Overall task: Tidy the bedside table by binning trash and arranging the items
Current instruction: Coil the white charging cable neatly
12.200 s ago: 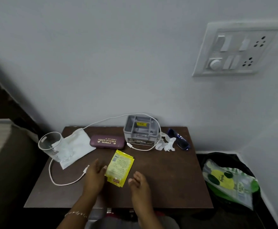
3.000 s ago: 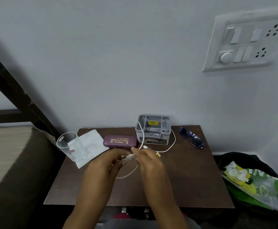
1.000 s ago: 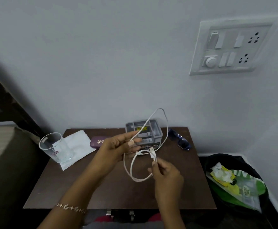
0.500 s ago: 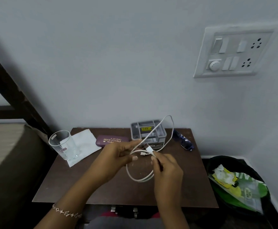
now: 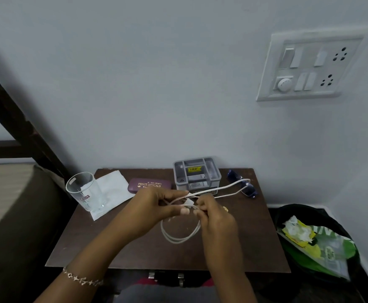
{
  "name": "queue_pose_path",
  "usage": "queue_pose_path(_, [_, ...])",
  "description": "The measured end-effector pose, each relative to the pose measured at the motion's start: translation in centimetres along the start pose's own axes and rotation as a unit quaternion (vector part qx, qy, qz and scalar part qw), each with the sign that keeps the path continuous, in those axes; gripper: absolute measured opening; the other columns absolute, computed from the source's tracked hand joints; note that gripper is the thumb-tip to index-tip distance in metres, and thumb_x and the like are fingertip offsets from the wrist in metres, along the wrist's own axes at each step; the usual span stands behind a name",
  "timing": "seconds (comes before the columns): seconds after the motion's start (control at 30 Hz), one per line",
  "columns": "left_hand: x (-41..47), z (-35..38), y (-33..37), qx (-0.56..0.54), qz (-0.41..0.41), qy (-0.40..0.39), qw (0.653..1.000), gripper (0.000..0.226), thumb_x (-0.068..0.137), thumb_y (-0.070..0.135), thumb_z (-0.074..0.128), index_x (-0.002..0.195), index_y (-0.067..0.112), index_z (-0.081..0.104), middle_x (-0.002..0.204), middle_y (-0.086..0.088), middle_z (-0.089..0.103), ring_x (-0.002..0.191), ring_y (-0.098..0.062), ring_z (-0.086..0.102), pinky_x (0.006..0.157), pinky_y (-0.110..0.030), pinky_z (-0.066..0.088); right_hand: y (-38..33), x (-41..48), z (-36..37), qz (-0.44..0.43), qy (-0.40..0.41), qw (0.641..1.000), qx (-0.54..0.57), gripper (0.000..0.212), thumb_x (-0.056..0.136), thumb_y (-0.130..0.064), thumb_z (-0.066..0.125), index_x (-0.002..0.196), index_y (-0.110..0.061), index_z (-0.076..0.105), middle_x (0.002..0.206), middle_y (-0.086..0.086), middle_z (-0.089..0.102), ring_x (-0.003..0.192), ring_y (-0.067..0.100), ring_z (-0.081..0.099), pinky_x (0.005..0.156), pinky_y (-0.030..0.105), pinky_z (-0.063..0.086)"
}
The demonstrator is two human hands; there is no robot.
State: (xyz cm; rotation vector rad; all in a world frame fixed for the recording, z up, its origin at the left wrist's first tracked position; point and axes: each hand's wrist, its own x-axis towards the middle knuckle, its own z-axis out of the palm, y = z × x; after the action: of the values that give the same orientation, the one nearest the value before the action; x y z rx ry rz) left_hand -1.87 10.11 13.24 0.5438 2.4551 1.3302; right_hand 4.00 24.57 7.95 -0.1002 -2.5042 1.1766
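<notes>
left hand [image 5: 157, 205]: fingers curled, pinching white cable [image 5: 174, 241] above table [image 5: 124, 248]
right hand [image 5: 217, 216]: pinching same cable, just beside left hand
cable: coils hang below hands, one long loop sticks out right toward sunglasses [image 5: 247, 189]
glass [image 5: 84, 191]: table's left edge, on white napkin [image 5: 113, 189]
glasses case [image 5: 149, 184]: maroon, behind left hand
organizer box [image 5: 197, 173]: grey, back by wall
bin [image 5: 299, 208]: floor right of table, wrappers inside

left hand [image 5: 154, 207]: pinching cable [image 5: 178, 239] | right hand [image 5: 216, 216]: pinching cable (fingertips [image 5: 184, 211] close)
</notes>
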Motion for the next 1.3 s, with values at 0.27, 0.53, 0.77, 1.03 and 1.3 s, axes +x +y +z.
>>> queue_pose_path(0.27, [0.2,0.4,-0.1,0.145,0.040,0.029,0.988,0.026,0.081,0.012,0.068,0.099,0.031,0.070,0.092,0.012,0.058,0.062,-0.006,0.059,0.062,-0.023,0.053,0.2,-0.1,0.7,-0.017,0.021,0.999,-0.032,0.049,0.088,-0.011,0.057,0.133,-0.027,0.047,0.103,-0.002,0.067,0.092,0.011,0.063,0.074,0.012,0.045])
queue_pose_path(0.53, [0.0,0.9,0.1,0.103,0.021,0.089,0.990,0.026,0.083,0.011,0.066,0.086,0.037,0.071,0.065,0.005,0.068,0.063,-0.008,0.064,0.067,-0.025,0.053,-1.0,0.0,0.8,0.031,0.015,0.993,-0.109,0.036,0.083,-0.020,0.067,0.118,-0.024,0.063,0.099,-0.003,0.069,0.083,0.016,0.066,0.062,0.023,0.049])
queue_pose_path(0.77, [0.0,1.1,0.8,0.046,0.038,0.128,0.990,0.017,0.078,0.008,0.070,0.086,0.022,0.075,0.060,0.031,0.064,0.060,0.007,0.060,0.059,-0.004,0.041,-1.6,0.2,0.6,0.004,0.068,0.981,-0.184,0.005,0.080,-0.018,0.066,0.085,-0.018,0.068,0.089,0.000,0.056,0.076,0.017,0.055,0.056,0.030,0.050])
queue_pose_path(1.03, [0.3,1.0,-0.1,-0.084,0.063,0.098,0.990,0.024,0.078,0.000,0.068,0.080,0.023,0.075,0.084,0.009,0.075,0.082,-0.003,0.069,0.074,-0.012,0.050,-1.0,0.9,-1.5,0.135,-0.055,0.977,0.155,0.020,0.081,-0.018,0.069,0.089,-0.037,0.073,0.079,-0.015,0.074,0.079,-0.003,0.066,0.074,0.016,0.051])
queue_pose_path(1.3, [-0.5,2.7,-0.1,-0.225,0.059,0.232,0.944,0.029,0.080,0.006,0.066,0.106,0.018,0.067,0.105,0.003,0.070,0.099,-0.002,0.064,0.084,-0.015,0.049,-1.2,0.9,-1.2,0.211,0.015,0.924,0.318,0.017,0.075,-0.009,0.074,0.090,-0.017,0.076,0.079,-0.001,0.076,0.079,0.011,0.072,0.079,0.032,0.057])
